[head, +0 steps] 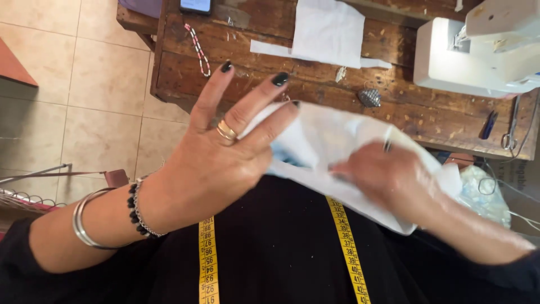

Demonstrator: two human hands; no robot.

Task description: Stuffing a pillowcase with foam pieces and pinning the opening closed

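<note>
Wooden table (427, 115); blurred right hand (388, 177) on cloth (332, 138).

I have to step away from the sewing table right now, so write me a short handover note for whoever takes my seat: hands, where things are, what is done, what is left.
Left hand: open, fingers spread, only its fingertips touching the edge of the white fabric piece.
Right hand: blurred, pressed on that fabric; its grip cannot be told.
The fabric is held over the lap, in front of the worn brown wooden table.
On the table: a second white fabric piece, a white sewing machine, small scissors at the right edge.
A yellow measuring tape hangs around the neck.
Done: fabric is in hand.
Left: nothing lies under the machine yet.
</note>
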